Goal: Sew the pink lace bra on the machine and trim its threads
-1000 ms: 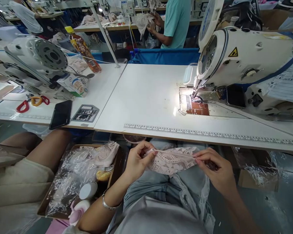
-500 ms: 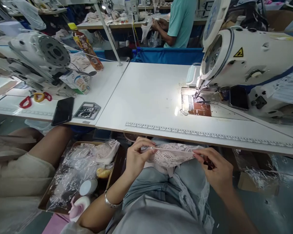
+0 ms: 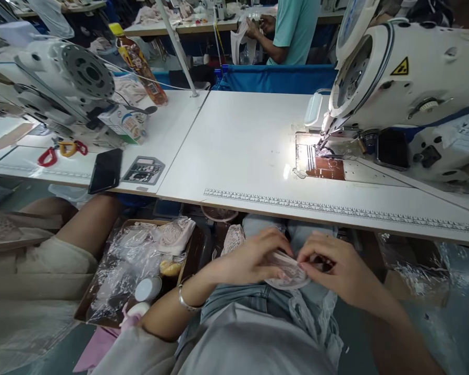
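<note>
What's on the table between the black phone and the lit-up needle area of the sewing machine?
In the head view, only a small grey control panel beside the black phone; then bare white tabletop up to the sewing machine.

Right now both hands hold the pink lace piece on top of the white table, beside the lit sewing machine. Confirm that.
Not quite. The left hand and right hand do hold the pink lace piece, but over the lap, below the front edge of the white table, not on top of it. The head view shows this. The lit sewing machine stands on the table to the right.
</note>
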Motion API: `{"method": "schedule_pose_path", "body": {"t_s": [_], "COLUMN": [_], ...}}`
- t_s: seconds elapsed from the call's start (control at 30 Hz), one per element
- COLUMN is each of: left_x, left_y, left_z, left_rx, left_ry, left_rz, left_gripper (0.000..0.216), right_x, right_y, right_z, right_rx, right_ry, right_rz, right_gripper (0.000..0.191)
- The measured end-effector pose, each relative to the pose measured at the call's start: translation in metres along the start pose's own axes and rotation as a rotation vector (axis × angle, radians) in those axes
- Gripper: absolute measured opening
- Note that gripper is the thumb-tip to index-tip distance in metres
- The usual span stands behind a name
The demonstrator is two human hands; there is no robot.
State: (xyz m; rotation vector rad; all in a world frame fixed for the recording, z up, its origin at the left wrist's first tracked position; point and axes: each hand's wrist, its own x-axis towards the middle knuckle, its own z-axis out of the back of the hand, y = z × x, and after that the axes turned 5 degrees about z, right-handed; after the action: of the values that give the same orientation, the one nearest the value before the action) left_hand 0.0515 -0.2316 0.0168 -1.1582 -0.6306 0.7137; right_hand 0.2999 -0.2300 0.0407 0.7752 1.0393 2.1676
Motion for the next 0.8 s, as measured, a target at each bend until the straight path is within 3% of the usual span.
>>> {"method": "schedule_pose_path", "body": {"t_s": [0.17, 0.3, 0.57, 0.8], "left_x": [0.011, 0.01, 0.008, 0.01], "left_y": [-0.002, -0.002, 0.0, -0.001], "left_z": [-0.026, -0.019, -0.013, -0.015], "left_rx": [-0.066, -0.149, -0.166, -0.323], "left_ry": [-0.131, -0.161, -0.177, -0.209], "left_rz": [0.002, 0.021, 0.05, 0.1], "left_gripper": [0.026, 0.024, 0.025, 0.026], "right_x": [0.001, -0.009, -0.012, -0.009], "right_y": [-0.007, -0.021, -0.033, -0.032], "right_z": [-0.015, -0.012, -0.015, -0.017], "right_rx": [-0.094, -0.123, -0.149, 0.056], "right_ry": [-0.062, -0.267, -0.282, -0.422], "right_rz": [0.028, 0.061, 0.052, -0.002], "right_gripper": [0.027, 0.03, 0.029, 0.024]}}
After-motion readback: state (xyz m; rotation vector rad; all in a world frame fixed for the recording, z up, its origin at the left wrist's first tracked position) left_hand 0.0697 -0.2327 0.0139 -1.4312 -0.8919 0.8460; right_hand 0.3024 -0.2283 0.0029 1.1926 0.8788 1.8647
